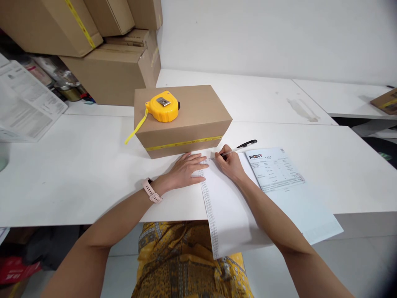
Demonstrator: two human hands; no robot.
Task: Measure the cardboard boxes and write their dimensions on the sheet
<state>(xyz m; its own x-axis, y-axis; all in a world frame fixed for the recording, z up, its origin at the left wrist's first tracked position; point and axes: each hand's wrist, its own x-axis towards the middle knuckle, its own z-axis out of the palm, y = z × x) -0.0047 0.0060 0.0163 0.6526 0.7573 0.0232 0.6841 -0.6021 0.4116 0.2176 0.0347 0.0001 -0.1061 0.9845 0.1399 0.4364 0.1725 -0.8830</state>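
My right hand point(230, 163) grips a black-and-white pen point(245, 145), its tip by the top left of a white sheet of paper point(231, 211). Handwriting runs down the left edge of that sheet, whose lower end hangs over the table edge. Fingers spread, my left hand point(187, 170) lies flat with its fingertips on the paper's left margin. Just beyond both hands stands a closed cardboard box point(186, 124) with a yellow tape strip. On top of the box rests a yellow tape measure point(163, 106) with a yellow strap.
Right of the paper lies a printed form point(276, 169) over a pale blue sheet point(304, 211). Several cardboard boxes point(114, 74) are stacked at the back left, near a printed white packet point(27, 103). The white table point(93, 165) meets a wall behind.
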